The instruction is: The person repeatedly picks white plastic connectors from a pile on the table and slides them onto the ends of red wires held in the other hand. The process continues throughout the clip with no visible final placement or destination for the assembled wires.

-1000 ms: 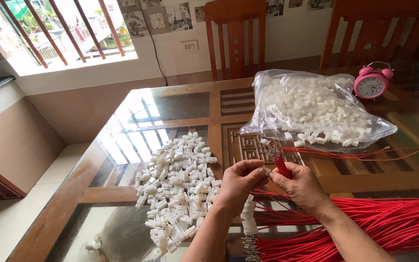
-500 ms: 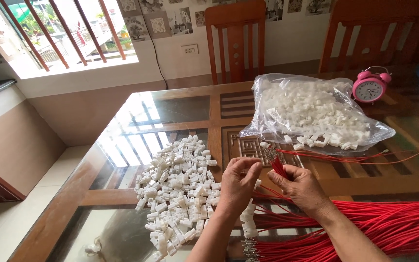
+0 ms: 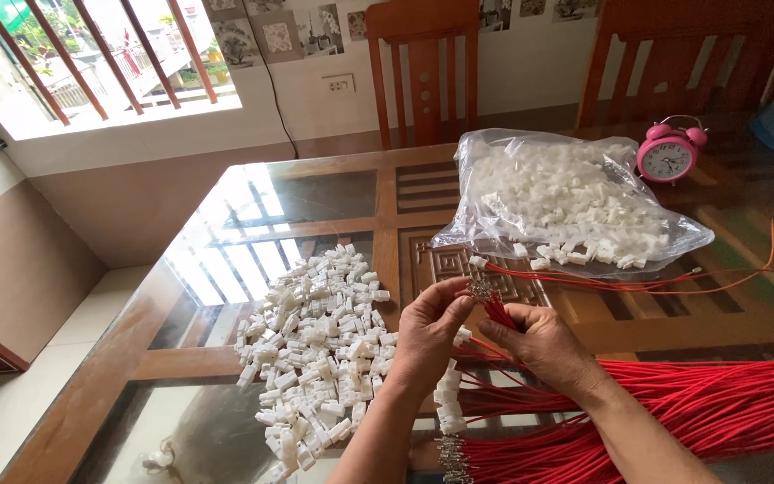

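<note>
Nearest, along the bottom edge: a thick sheaf of red wires [image 3: 700, 412] fanning in from the right, metal-tipped ends at the lower middle, filling the near right of the glass-topped table [image 3: 315, 193]. Just left of it, a loose heap of small white plastic connectors [image 3: 315, 350], spread toward the table's left rim; bare glass only beyond the heap, toward the window side.

Above the sheaf, both hands raised together. Right hand [image 3: 544, 345] curled, fingers closed round a small bunch of red wires [image 3: 499, 314], tips pointing up and left. Left hand [image 3: 427, 332] touching that bunch, thumb and forefinger pinched at the metal tips [image 3: 479, 287]. Compared with half a second ago, hands nearly in the same spot, left fingers drawn closer onto the tips.

Farther back, a few single red wires [image 3: 638, 282] lying across the wood, then a clear plastic bag [image 3: 575, 202] full of white connectors, mouth toward the hands. Beyond, right: a pink alarm clock [image 3: 667, 154]. Farthest: two wooden chairs [image 3: 423, 67] at the far edge.
</note>
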